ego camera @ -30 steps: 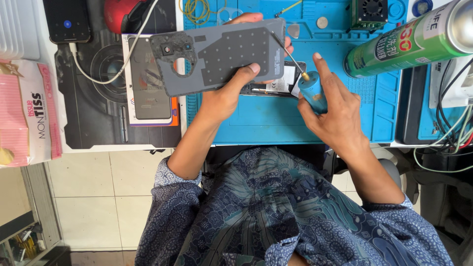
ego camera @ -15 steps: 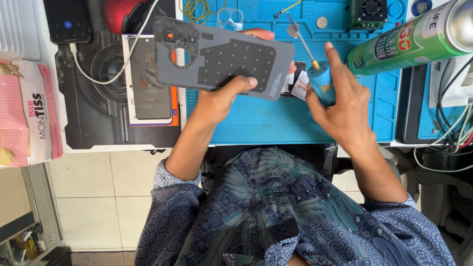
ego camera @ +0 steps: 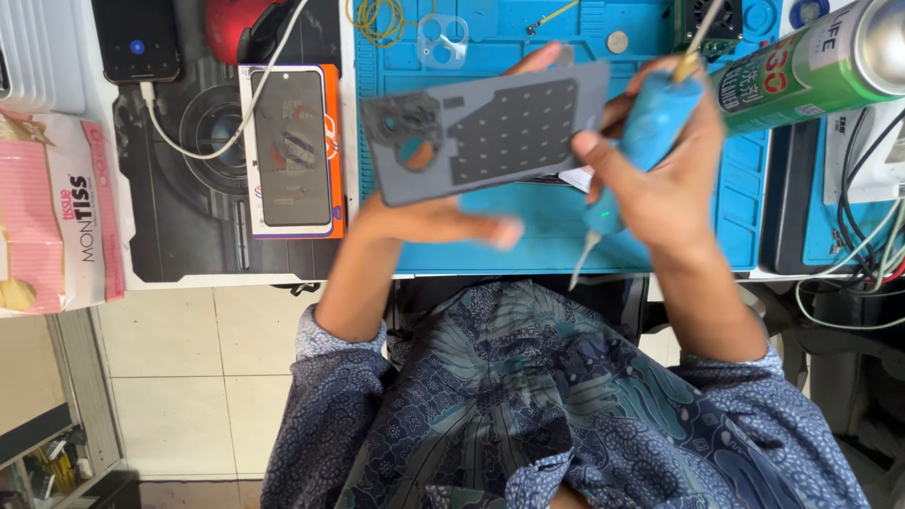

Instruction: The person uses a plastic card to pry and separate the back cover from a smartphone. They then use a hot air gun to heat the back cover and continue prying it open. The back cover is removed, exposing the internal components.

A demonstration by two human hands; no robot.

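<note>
My left hand (ego camera: 424, 221) is lifted over the blue work mat (ego camera: 528, 236), its fingers (ego camera: 495, 231) closed around the lower edge of a grey phone back cover (ego camera: 485, 132), thumb underneath and other fingertips showing past the top edge; the hand is blurred, so I cannot tell more about the grip. The cover is held flat toward me, above the mat rather than lying on it, with its camera cutouts at the left end and a grid of dark dots across its middle. My right hand (ego camera: 650, 179) is just beside the cover's right edge, fingers wrapped tightly round a blue pen-shaped tool (ego camera: 641, 141). The tool sits tilted, its thin pale tip (ego camera: 580, 269) pointing down over the near edge of the bench, its other end up by the green spray can (ego camera: 811, 61) that lies on its side at the upper right. On the left of the mat lies a phone with a dark screen on an orange box (ego camera: 290, 146), and further left a black phone (ego camera: 139, 38) with a white cable (ego camera: 203, 146) plugged in. A pink tissue pack (ego camera: 57, 212) rests at the far left edge of the bench. A clear camera lens frame (ego camera: 441, 40) and a coil of yellow wire (ego camera: 377, 19) lie at the top of the mat.
</note>
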